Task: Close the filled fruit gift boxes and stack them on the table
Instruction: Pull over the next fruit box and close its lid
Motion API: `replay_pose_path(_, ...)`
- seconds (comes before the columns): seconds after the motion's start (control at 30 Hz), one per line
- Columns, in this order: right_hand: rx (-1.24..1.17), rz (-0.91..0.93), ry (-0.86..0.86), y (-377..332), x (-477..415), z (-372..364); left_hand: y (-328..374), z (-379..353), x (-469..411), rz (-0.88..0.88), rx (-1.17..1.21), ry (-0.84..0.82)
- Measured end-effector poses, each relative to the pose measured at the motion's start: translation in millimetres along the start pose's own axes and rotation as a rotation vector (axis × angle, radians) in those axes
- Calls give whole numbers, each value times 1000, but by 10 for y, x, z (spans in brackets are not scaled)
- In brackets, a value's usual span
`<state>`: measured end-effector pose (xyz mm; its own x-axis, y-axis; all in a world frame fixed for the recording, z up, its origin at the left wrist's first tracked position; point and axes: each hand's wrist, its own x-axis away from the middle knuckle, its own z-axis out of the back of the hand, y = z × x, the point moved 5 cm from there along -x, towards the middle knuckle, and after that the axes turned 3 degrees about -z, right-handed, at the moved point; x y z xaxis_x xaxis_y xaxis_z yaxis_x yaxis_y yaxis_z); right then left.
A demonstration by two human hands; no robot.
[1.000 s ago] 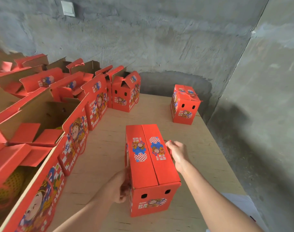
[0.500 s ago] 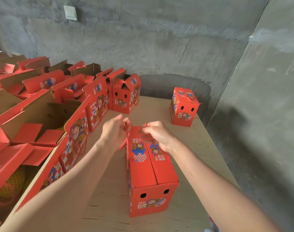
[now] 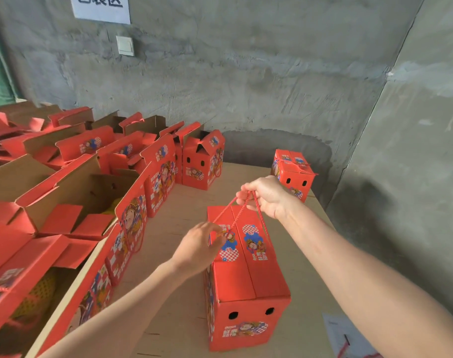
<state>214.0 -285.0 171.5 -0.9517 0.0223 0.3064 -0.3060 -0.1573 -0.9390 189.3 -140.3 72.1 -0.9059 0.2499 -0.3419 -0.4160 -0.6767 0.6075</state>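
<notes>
A closed red fruit gift box (image 3: 248,277) stands on the plywood table (image 3: 179,301) in front of me. My right hand (image 3: 266,195) is above its far end and grips the red rope handles (image 3: 242,210), which are pulled taut upward. My left hand (image 3: 202,245) is at the box's top left edge and pinches the rope where it meets the lid. Another closed red box (image 3: 291,174) stands at the table's far right corner.
Rows of open red gift boxes (image 3: 73,202) fill the left side, some showing yellow fruit in netting. One half-closed box (image 3: 202,161) stands at the back middle. Grey concrete walls close in behind and on the right. A paper (image 3: 347,334) lies at the near right.
My right hand has risen and pulled the rope handles up over the box's far end. My left hand dropped to the lid's left edge. The view has tilted up.
</notes>
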Motion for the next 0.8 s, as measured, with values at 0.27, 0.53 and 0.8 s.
replay_pose_path(0.27,-9,288,184,-810,104,280,391,237,-162,-199,80,171)
replay_pose_path(0.53,75,229,310,-714,-104,440,374,54,-321,-106,92,130)
replay_pose_path(0.8,156,83,320,-428,-813,491,16,-533,-392,-53,168,-117)
